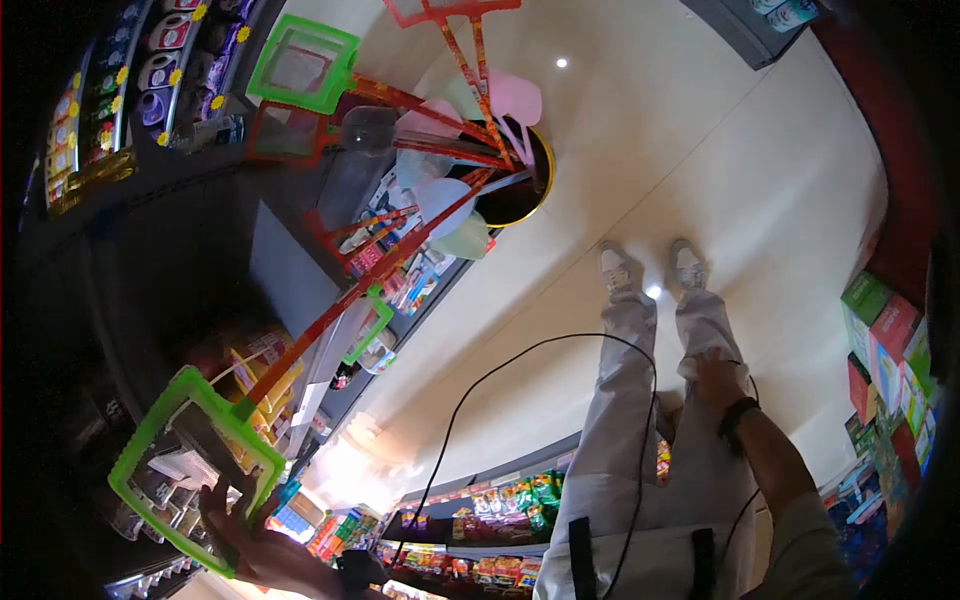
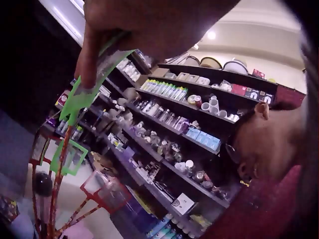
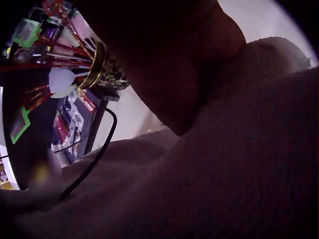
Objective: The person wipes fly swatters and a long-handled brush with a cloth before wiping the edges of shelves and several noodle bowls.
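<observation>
Pale trousers (image 1: 620, 440) fill lower centre, the right hand (image 1: 716, 383) resting relaxed on one leg; at lower left, the left hand's (image 1: 235, 525) bent fingers grip a green mesh frame (image 1: 145, 428), its red handle (image 1: 330, 315) slanting to a gold-rimmed bin (image 1: 549, 170), upper centre

Field notes: I can read no words, brands or numbers. Print on the shelved packets (image 1: 505, 510), bottles (image 1: 160, 70) and stacked boxes (image 1: 895, 340) is too small or blurred for me.
</observation>
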Motion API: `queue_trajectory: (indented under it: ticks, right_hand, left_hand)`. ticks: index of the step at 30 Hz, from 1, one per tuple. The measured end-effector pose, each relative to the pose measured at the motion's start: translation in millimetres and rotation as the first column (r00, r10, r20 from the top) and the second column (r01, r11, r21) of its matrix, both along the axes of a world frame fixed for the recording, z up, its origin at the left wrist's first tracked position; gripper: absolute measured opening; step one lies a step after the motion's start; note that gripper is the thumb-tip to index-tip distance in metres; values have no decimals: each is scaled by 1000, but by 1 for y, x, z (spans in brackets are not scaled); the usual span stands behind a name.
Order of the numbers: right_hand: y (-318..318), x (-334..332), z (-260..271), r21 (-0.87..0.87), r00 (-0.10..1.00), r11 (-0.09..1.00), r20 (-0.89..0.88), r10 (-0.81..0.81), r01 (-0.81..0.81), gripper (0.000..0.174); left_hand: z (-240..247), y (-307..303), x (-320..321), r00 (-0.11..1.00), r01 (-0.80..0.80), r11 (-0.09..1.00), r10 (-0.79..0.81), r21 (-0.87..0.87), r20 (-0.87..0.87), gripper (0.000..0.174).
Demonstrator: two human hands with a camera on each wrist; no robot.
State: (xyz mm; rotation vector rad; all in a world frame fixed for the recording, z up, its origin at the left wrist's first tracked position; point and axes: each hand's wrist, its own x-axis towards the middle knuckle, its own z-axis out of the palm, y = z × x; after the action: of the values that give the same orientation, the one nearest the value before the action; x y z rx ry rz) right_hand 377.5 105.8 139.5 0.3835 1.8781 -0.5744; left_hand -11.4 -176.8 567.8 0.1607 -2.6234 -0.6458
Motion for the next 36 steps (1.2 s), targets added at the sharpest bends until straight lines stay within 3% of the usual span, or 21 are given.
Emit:
queue_trajectory:
  ticks: [3, 4, 7, 9, 10, 13, 15, 16, 19, 22, 25, 29, 34, 36]
  right_hand:
    - [-6, 7, -7, 37, 977, 991, -171, 130, -126, 57]
    - [-5, -3, 0, -15, 999, 1000, -47, 20, -20, 54]
    - [-9, -1, -2, 24, 997, 998, -48, 61, -60, 53]
    - [-10, 1, -3, 47, 996, 996, -32, 78, -76, 52]
    - [-11, 3, -3, 60, 996, 995, -24, 86, -84, 51]
    - [-16, 13, -15, 151, 977, 979, -142, 160, -139, 43]
    - [-14, 7, -13, 106, 991, 992, -100, 85, -74, 43]
    - [-13, 2, -8, 81, 996, 996, -76, 50, -44, 43]
    - [-13, -9, 10, 83, 980, 990, -155, 123, -111, 46]
    - [-10, -5, -7, 29, 999, 998, -3, -51, 52, 51]
    - [-11, 0, 0, 10, 991, 1000, -134, -13, 14, 41]
    - [-3, -11, 9, -3, 985, 1000, -170, 15, -15, 57]
    - [-5, 8, -27, 57, 999, 998, -33, -36, 38, 59]
    - [0, 14, -33, -2, 998, 999, -21, -55, 55, 59]
  left_hand:
    - [-11, -10, 1, 995, 104, 995, -103, -7, 12, 46]
    - [-18, -9, 1, 998, 59, 998, -59, 16, 28, 45]
    - [-40, 0, 1, 997, -10, 996, 3, 90, 77, 42]
    - [-61, -6, 1, 990, 72, 994, -82, 85, 118, 41]
    - [-73, -4, 1, 988, 67, 983, -90, 171, 126, 39]
    - [-107, 2, 3, 964, 13, 979, -66, 205, 257, 45]
    - [-133, 1, 9, 936, 30, 942, -145, 335, 322, 45]
    - [-146, 8, 14, 943, -52, 898, -100, 438, 318, 43]
    - [-177, 8, 30, 886, -45, 841, -215, 539, 411, 39]
    - [-201, 7, 47, 862, -184, 819, -131, 543, 490, 40]
    - [-212, -4, 55, 892, -171, 846, -85, 505, 444, 40]
    - [-214, -13, 70, 878, -186, 853, -79, 488, 472, 40]
    - [-233, -51, 84, 851, -422, 612, 13, 669, 525, 47]
    - [-247, -73, 77, 872, -411, 541, -2, 734, 490, 48]
